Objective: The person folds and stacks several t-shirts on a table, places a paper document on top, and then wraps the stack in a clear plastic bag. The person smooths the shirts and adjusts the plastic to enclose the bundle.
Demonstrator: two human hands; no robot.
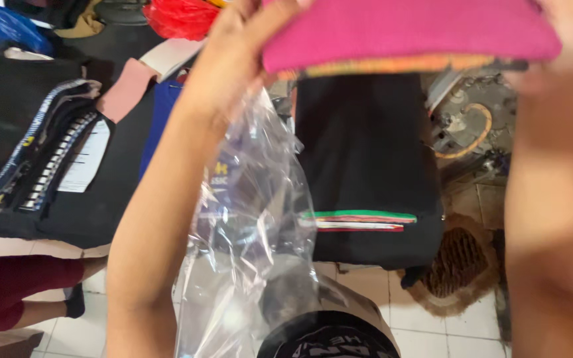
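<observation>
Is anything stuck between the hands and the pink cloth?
No. Both the left hand and the right hand grip the folded pink cloth directly at its ends. The clear plastic bag hangs below the left hand, not between.

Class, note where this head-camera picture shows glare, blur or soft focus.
Head view: white glare streaks the clear plastic bag; the right hand and left hand holding the pink folded cloth look soft and blurred; the black garment behind is sharper.
</observation>
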